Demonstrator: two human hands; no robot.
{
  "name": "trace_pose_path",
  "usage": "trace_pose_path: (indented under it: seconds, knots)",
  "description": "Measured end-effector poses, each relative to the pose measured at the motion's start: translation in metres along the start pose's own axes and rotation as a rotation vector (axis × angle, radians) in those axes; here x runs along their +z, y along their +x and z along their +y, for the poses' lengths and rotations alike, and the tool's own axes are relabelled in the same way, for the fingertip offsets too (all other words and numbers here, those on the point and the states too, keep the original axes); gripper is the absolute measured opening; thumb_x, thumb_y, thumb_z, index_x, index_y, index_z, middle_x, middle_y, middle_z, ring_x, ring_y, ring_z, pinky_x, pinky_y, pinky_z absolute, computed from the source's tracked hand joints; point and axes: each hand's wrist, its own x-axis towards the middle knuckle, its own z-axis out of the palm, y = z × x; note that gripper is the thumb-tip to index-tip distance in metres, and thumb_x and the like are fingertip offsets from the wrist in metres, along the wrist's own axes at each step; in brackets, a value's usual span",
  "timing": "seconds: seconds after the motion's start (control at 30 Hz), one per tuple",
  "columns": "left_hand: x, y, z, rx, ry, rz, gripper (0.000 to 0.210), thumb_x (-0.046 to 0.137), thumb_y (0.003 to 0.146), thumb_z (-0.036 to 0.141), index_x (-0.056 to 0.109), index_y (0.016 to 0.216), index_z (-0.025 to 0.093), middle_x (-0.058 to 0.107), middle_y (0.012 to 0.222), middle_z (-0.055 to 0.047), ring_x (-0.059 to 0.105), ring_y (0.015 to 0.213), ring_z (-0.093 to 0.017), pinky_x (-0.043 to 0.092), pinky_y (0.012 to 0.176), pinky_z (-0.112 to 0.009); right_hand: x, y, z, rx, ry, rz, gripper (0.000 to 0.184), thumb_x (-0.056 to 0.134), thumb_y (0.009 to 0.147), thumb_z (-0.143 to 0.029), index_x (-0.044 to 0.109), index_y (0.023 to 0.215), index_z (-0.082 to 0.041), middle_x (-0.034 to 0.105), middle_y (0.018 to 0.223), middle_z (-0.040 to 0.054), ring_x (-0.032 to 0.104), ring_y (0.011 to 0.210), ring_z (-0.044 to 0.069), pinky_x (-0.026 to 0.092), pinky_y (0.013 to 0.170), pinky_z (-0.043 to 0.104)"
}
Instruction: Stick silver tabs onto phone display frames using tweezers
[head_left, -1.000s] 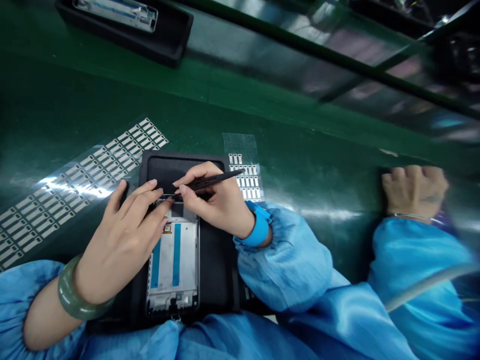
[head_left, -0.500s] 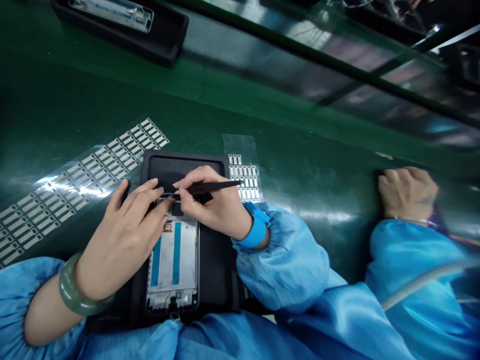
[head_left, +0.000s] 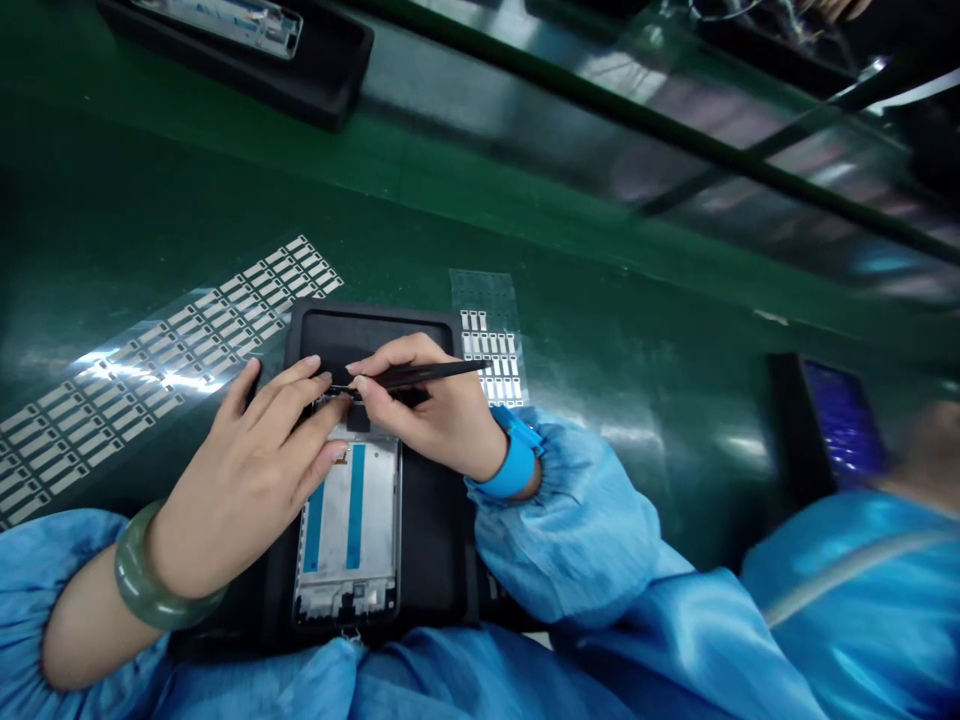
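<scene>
A phone mid-frame, silver with two blue strips, lies in a black tray. My left hand rests over its upper left part with fingers stretched out, fingertips at the phone's top end. In my right hand is a pair of black tweezers, held like a pen. Their tips point left at the top edge of the phone, close to my left fingertips. What lies between the tips is too small to make out.
A long sheet of pale stickers lies to the left, and a smaller sticker sheet to the tray's right. Another black tray with a phone part stands at the back left. A co-worker's blue sleeve and a dark tray with a purple-blue sheet are at right.
My hands and the tweezers have barely moved. The co-worker's hand at right has drawn back toward the lower right, and a dark tray with a purple-blue sheet now shows there.
</scene>
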Motion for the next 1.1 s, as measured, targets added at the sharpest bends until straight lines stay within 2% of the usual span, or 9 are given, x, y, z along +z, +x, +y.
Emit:
trace_pose_path:
  seconds: [0.13, 0.33, 0.87, 1.1]
  knots:
    - [0.0003, 0.0002, -0.0004, 0.008, -0.019, 0.016, 0.037, 0.042, 0.095, 0.027, 0.052, 0.127, 0.012, 0.056, 0.125, -0.015, 0.042, 0.13, -0.03, 0.035, 0.105, -0.06, -0.0004, 0.0007, -0.0002, 0.024, 0.015, 0.016, 0.005, 0.06, 0.084, -0.022, 0.057, 0.087, -0.019, 0.063, 0.085, 0.0003, 0.063, 0.074, 0.008, 0.052, 0.064, 0.018]
    - [-0.0001, 0.0004, 0.0003, 0.01, -0.027, 0.024, 0.037, 0.044, 0.094, 0.026, 0.052, 0.127, 0.011, 0.056, 0.125, -0.015, 0.043, 0.129, -0.031, 0.035, 0.106, -0.06, -0.001, 0.0, -0.0003, 0.038, 0.02, -0.013, 0.007, 0.061, 0.084, -0.024, 0.056, 0.087, -0.019, 0.065, 0.086, 0.0005, 0.064, 0.077, 0.009, 0.053, 0.068, 0.02]
    - [0.0009, 0.0003, 0.0001, 0.028, -0.031, 0.024, 0.035, 0.046, 0.093, 0.024, 0.053, 0.124, 0.009, 0.055, 0.122, -0.017, 0.044, 0.128, -0.032, 0.034, 0.106, -0.062, -0.0002, -0.0006, -0.001, 0.017, -0.011, -0.004, 0.006, 0.06, 0.085, -0.024, 0.056, 0.087, -0.019, 0.065, 0.085, 0.0002, 0.063, 0.075, 0.009, 0.052, 0.067, 0.019]
    - [0.0002, 0.0009, 0.0004, 0.021, -0.018, 0.017, 0.036, 0.046, 0.093, 0.023, 0.053, 0.125, 0.009, 0.055, 0.123, -0.018, 0.043, 0.129, -0.032, 0.034, 0.106, -0.062, -0.0005, -0.0006, -0.0024, 0.052, -0.02, -0.009, 0.006, 0.059, 0.085, -0.026, 0.056, 0.087, -0.02, 0.065, 0.086, 0.0008, 0.064, 0.077, 0.01, 0.053, 0.068, 0.021]
